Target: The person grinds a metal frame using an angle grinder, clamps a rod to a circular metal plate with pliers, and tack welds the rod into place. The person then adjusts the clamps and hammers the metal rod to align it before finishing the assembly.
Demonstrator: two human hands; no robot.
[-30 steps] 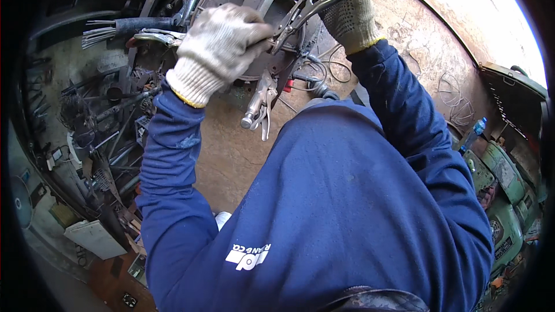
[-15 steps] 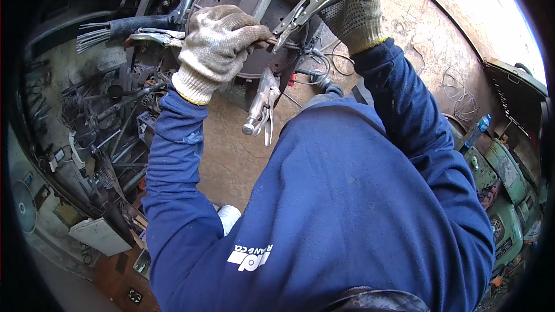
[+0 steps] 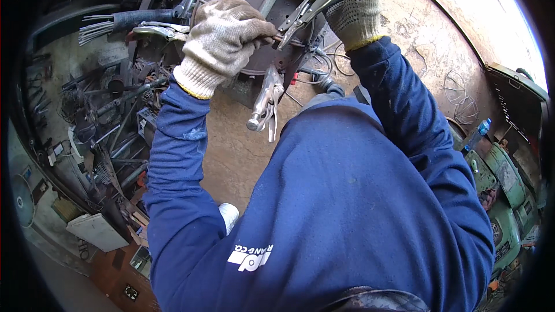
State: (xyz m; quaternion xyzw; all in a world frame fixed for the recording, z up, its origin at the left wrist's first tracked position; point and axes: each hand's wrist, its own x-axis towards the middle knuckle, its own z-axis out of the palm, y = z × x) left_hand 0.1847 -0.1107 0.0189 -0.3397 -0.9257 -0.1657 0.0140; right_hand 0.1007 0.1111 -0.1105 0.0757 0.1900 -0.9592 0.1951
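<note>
My left grip [image 3: 224, 40], in a pale, soiled knit glove, is pinching a thin brown rod [image 3: 278, 37] between thumb and fingertips. My right grip [image 3: 357, 10], gloved to match, is closed around the handles of a pair of locking pliers [image 3: 315, 7]; their jaws point down toward my left fingertips, right beside the rod, and I cannot tell whether they bite on it. Pliers and rod are over the right part of a round metal plate [image 3: 259, 65]. Another clamp [image 3: 269, 101] hangs from the plate's near edge, and a silver clamp with a reddish end [image 3: 159, 32] sits to the left of my left grip. On my navy top [image 3: 341, 196] is a white printed logo [image 3: 250, 258] with small lettering. Off to my right, a blue-capped bottle [image 3: 477, 134] stands near a green machine [image 3: 504, 228], whose dark label [image 3: 503, 249] is too small to read.
</note>
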